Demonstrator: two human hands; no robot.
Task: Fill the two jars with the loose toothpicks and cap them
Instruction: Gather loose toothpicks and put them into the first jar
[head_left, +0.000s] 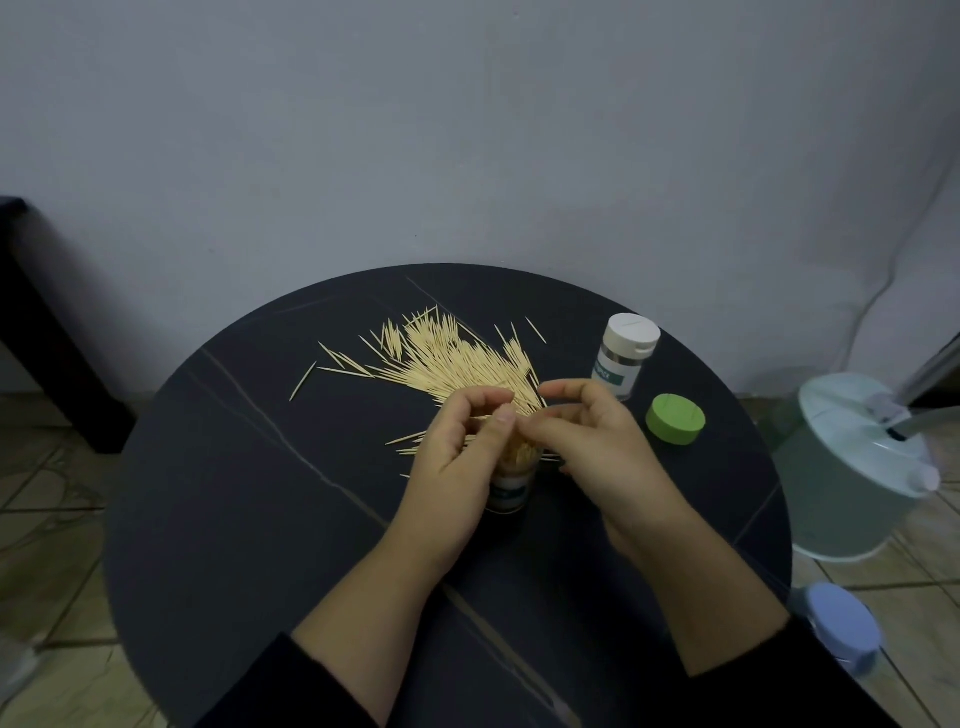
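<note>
Left hand (452, 467): curls round the open jar (511, 491), keeping it upright, probably so sticks drop in straight.
Right hand (602, 452): fingertips meet at the jar's mouth; I cannot tell whether they pinch sticks.
Toothpicks (452, 358): loose pile just behind the jar, an easy reach.
Green cap (675, 418): beside the right hand, likely kept ready.
Capped jar (623, 358): behind the cap, near the rim.
Table (260, 493): room to move on the left and in front.

open jar (510, 491): rim hidden behind left hand (457, 457) | capped jar (623, 364): label unreadable | dark furniture (36, 322): cut by left edge
</note>
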